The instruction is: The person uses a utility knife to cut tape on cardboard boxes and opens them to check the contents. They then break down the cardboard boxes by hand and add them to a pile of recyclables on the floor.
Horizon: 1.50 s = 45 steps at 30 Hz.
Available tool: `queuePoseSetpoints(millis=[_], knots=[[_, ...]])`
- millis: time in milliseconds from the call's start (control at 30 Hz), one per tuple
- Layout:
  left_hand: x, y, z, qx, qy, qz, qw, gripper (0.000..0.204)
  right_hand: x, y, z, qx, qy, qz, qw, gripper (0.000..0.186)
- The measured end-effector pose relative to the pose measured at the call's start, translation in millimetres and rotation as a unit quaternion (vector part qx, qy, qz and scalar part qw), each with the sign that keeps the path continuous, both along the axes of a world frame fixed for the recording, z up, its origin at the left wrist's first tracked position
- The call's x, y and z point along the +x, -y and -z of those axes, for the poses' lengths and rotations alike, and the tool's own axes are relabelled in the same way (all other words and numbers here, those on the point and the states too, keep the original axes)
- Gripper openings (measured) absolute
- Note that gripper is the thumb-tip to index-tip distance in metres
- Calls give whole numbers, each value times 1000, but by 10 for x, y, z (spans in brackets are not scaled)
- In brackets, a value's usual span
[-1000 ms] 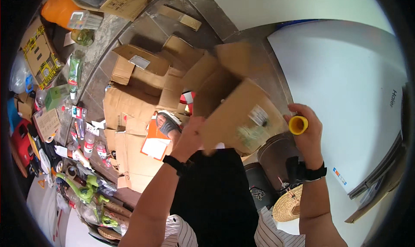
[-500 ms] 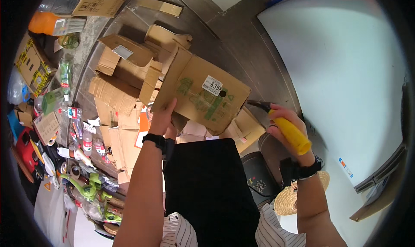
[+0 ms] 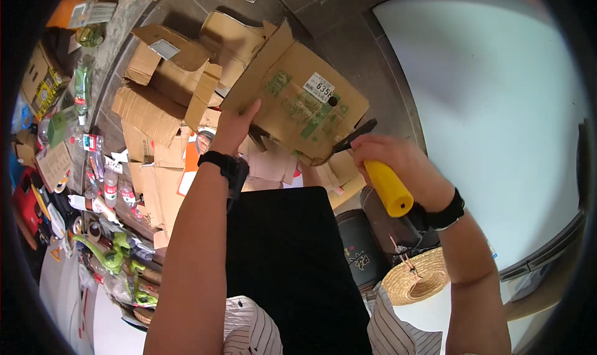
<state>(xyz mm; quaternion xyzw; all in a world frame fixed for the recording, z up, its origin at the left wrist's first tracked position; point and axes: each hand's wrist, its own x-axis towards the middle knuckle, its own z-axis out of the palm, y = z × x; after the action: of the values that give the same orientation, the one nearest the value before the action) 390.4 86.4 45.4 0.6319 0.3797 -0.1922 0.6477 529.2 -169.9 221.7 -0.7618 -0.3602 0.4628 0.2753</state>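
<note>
The cardboard box (image 3: 305, 100) was in front of the person, raised over the flattened cardboard (image 3: 146, 109) and tilted, with its side of green print and white label (image 3: 318, 86) turned upward. I judged it to be light for its size, rather stiff across the flat side but soft along the folds and at the flap, so it could bend or swing if it was held by one edge only. The dry surface seemed not slippery and not fragile, though the worn corners could tear. A good place to take hold was the left edge, near a fold, with the fingers well away from the dark head of the tool. The left hand (image 3: 233, 126) was closed on this edge, its thumb lying on the printed side; its other fingers were mostly hidden. The right hand (image 3: 404, 162) was wrapped around the yellow-handled tool (image 3: 388, 187), whose dark head was at the lower right corner of the box; whether it touched the cardboard, I could not tell. Both forearms came up from the lower edge, the left one almost straight, the right one bent inward at the wrist, and the handle's end pointed back toward the body.
</note>
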Motion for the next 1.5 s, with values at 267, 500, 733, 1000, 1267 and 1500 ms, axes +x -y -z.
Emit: queuePoseSetpoints(millis=[267,500,733,1000,1267,1500], knots=[[-42,30,35,-17,21,19,999,58,538,28,176,-19,-1,-95,995,24],[-44,-48,90,4,-33,66,997,55,630,134,232,12,25,-79,996,30],[-248,-229,65,91,29,20,995,48,448,236,434,-62,107,88,988,30],[-631,-81,-294,297,7,-181,938,55,-131,-176,1021,-201,112,112,967,48],[-790,1037,-1019,347,145,96,921,36,-281,-304,1010,-227,162,127,952,47],[-779,1340,-747,355,120,276,885,21,-346,-525,968,-267,159,107,944,46]])
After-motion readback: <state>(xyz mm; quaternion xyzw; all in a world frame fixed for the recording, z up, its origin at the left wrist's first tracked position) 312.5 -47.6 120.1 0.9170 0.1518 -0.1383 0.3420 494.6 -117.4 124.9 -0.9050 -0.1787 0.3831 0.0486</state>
